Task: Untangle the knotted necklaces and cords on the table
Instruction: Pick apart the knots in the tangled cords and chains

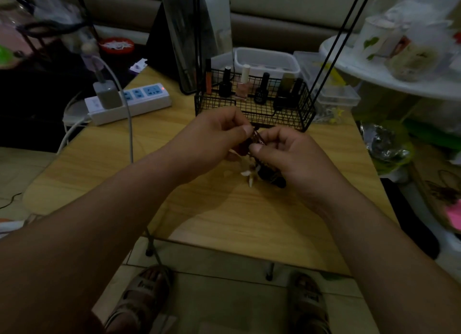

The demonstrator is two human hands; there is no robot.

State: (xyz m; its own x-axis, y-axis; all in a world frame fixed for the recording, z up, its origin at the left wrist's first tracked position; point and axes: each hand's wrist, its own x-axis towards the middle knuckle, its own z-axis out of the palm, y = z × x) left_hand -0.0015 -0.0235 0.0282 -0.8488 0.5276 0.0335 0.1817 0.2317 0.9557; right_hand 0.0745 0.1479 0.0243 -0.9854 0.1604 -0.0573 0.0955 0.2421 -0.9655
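Note:
Above the middle of the wooden table [174, 209], both my hands hold a small tangle of necklaces and cords [257, 140]. My left hand [214, 136] pinches the top of the tangle between thumb and fingers. My right hand [289, 156] pinches the strands just below, thumb tip against them. Dark beads and pale shell-like pieces [262, 175] hang from the tangle down toward the tabletop, partly hidden under my right hand. The scene is dim and the separate strands are hard to tell apart.
A black wire basket [306, 116] with several nail-polish bottles stands right behind my hands. A white power strip [129, 104] with a charger and cable lies at the left. Clear plastic boxes [336, 96] sit at the back right. My sandalled feet show below the table's near edge.

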